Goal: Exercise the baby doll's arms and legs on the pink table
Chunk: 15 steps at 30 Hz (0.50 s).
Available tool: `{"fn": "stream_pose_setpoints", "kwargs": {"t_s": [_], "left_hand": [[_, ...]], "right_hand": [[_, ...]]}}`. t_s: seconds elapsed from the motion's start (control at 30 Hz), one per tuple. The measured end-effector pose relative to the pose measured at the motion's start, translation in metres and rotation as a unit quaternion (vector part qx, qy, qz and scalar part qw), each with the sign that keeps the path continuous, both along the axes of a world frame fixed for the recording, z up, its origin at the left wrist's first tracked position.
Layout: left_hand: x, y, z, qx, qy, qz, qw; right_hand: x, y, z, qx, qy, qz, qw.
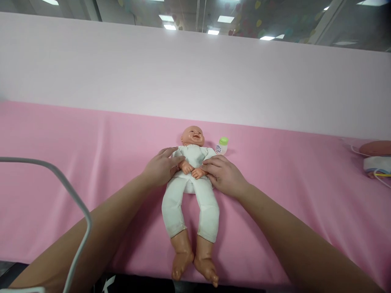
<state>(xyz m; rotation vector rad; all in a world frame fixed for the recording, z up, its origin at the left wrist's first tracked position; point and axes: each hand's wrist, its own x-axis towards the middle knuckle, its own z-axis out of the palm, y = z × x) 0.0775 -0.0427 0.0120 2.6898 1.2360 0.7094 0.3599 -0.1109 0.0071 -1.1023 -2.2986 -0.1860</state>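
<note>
A baby doll in white cloth clothes lies on its back, head away from me and bare feet toward me. Its two small hands meet over its belly. My left hand is closed about the doll's arm at the left of the picture, with the thumb laid across the forearm. On the other side my right hand curls its fingers over the doll's other arm, by the wrist; its thumb is partly hidden. Just beyond my right hand stands a small clear bottle with a green cap and a printed label.
A pink sheet covers the table, with a white wall along its far side. At the right edge lies another doll-like object with a white band and thin tubes. A grey cable hangs in front at left.
</note>
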Motion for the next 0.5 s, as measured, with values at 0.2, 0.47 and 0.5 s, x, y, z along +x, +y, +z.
{"fn": "stream_pose_setpoints", "kwargs": {"t_s": [0.2, 0.47, 0.5], "left_hand": [[-0.001, 0.006, -0.009, -0.076, -0.171, 0.036, 0.982], [-0.011, 0.039, -0.012, -0.354, -0.585, 0.227, 0.693], [-0.013, 0.045, -0.013, -0.375, -0.607, 0.247, 0.655]], "right_hand": [[0.0, 0.001, -0.006, -0.059, 0.199, -0.054, 0.977], [0.046, 0.028, -0.017, -0.115, 0.553, -0.205, 0.799], [0.051, 0.032, -0.019, -0.136, 0.571, -0.213, 0.781]]}}
